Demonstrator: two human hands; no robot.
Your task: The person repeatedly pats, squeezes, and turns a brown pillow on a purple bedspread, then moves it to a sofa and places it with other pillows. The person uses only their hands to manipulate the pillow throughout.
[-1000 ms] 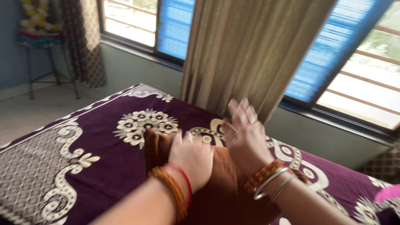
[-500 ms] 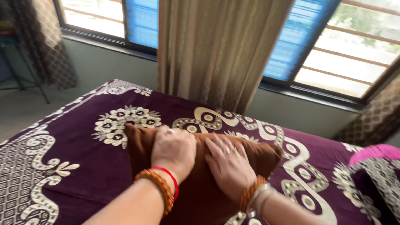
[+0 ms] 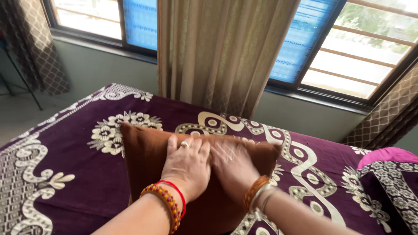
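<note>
Hands press flat on a brown cushion (image 3: 148, 161) that lies on a bed covered with a purple bedspread (image 3: 78, 152) patterned in cream flowers and scrolls. The left hand (image 3: 188, 167), wearing a ring and beaded bangles at the wrist, lies palm down with fingers spread open, gripping nothing. The right hand (image 3: 233, 167), blurred, also rests open and flat on the cushion just beside the left, bangles at its wrist. A pink and purple patterned pillow (image 3: 387, 174) sits at the bed's right edge. Behind the bed a beige curtain (image 3: 217, 52) hangs before a window (image 3: 344, 56).
</note>
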